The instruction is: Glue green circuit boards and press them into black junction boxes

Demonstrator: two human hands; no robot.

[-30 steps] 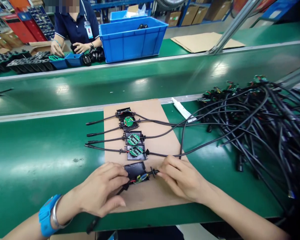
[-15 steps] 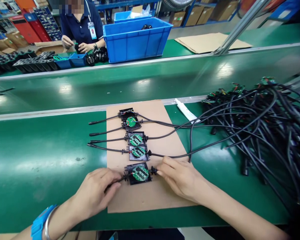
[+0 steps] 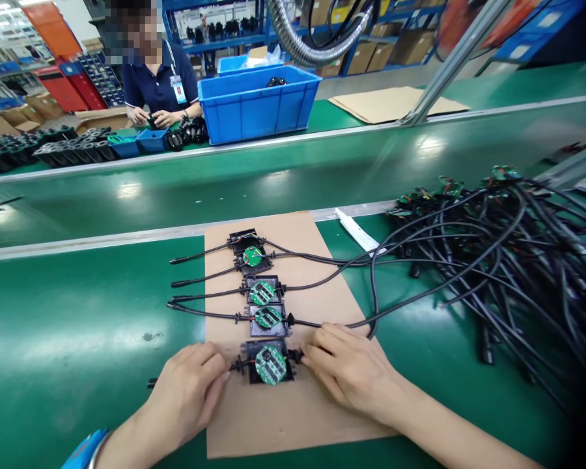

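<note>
Closest to me on a cardboard sheet [image 3: 254, 430] lies a black plastic case [image 3: 289, 376] with a round green circuit board [image 3: 270, 365] on it. My left hand [image 3: 190, 384] pinches the black cable [image 3: 235, 367] at the case's left side; its plug end shows beyond the wrist. On the other side my right hand [image 3: 344, 368] has its fingers closed on the black cable at its strain relief [image 3: 294, 355]. Behind it, several more cases with boards [image 3: 267, 317] form a column, cables leaving both sides.
A tangled heap of black cables [image 3: 473, 241] covers the right of the green bench [image 3: 78, 365]. A white tube [image 3: 356, 231] lies beside the cardboard. Across the bench stand a blue bin [image 3: 258, 104] and a person [image 3: 161, 85] handling a small dark part.
The view has tilted up, so everything sits lower. The nearest circuit board has turned and shifted toward me over its case. Both hands stay at the cable on either side.
</note>
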